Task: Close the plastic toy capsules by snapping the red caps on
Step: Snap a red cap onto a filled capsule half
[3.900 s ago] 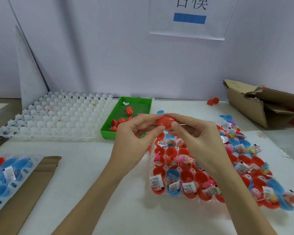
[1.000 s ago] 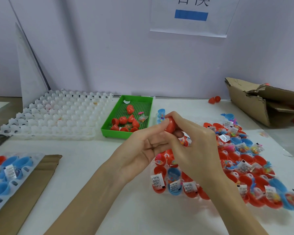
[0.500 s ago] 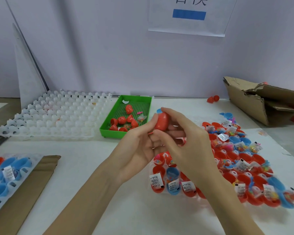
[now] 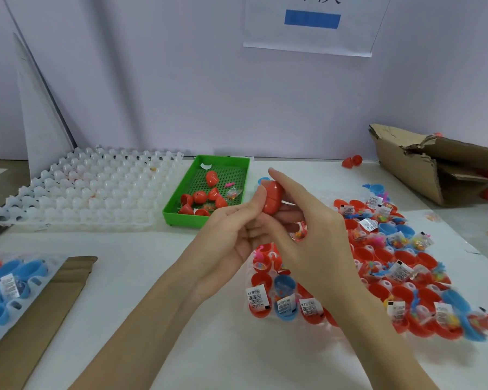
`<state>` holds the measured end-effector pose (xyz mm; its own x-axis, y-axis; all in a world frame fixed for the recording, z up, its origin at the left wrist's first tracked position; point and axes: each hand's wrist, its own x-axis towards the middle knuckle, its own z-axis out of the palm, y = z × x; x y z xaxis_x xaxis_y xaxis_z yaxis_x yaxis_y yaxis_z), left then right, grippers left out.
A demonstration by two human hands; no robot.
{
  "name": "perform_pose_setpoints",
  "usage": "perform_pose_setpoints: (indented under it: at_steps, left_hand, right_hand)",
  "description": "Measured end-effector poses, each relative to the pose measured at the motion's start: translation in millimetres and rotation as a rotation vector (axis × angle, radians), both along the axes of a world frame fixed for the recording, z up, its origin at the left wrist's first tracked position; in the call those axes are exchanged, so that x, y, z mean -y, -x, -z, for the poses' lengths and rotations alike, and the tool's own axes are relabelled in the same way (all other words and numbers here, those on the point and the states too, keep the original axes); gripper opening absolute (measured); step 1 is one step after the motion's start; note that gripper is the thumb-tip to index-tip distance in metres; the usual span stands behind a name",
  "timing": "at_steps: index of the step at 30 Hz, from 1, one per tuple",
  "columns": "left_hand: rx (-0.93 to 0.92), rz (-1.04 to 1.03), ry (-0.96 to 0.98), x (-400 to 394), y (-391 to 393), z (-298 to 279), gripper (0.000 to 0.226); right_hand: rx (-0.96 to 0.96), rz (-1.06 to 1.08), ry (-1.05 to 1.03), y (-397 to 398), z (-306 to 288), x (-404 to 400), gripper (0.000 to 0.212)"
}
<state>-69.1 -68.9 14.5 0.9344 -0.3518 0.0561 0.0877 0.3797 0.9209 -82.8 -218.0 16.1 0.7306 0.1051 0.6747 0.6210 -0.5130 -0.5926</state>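
A red egg-shaped capsule [image 4: 272, 197] with its cap on is held above the table's middle. My left hand [image 4: 231, 235] pinches it from the left with thumb and fingers. My right hand [image 4: 307, 235] covers it from the right, index finger over its top. Below my hands lies a clear tray [image 4: 330, 329] of several open red and blue capsule halves with toys and labelled packets inside. A green tray [image 4: 181, 218] behind holds several loose red caps [image 4: 199, 197].
An empty white cell tray [image 4: 96, 192] sits at the back left. A torn cardboard box [image 4: 423, 167] lies at the right. Another tray of blue capsule halves [image 4: 9, 288] rests on cardboard at the left edge. Two red pieces [image 4: 352, 161] lie by the wall.
The capsule was held level between both hands; now it stands more upright. My right hand has shifted to cover it from the right and top. The hands stay in the same place.
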Motion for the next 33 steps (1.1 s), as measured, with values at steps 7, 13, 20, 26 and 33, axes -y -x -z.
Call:
perform_pose_setpoints:
  at_steps: [7, 13, 20, 26, 33]
  left_hand:
    - [-0.064, 0.072, 0.097, 0.3, 1.8, -2.6, 0.05]
    - [-0.007, -0.032, -0.034, 3.1, 3.8, -2.1, 0.057]
    - [0.196, -0.279, -0.181, 3.8, 3.4, 0.6, 0.045]
    - [0.123, -0.086, -0.047, -2.3, 3.9, -3.6, 0.047]
    - [0.056, 0.051, 0.091, -3.1, 3.4, -6.9, 0.044]
  right_hand:
    - [0.117, 0.022, 0.039, 0.7, -1.6, 2.6, 0.04]
    - [0.078, 0.056, 0.091, 0.2, 0.4, 2.8, 0.039]
    - [0.062, 0.11, 0.167, -1.6, -1.1, 2.8, 0.044]
    - [0.134, 0.062, 0.094, -0.4, -1.3, -0.6, 0.049]
    - [0.175, 0.043, 0.064, 2.1, -5.0, -0.3, 0.046]
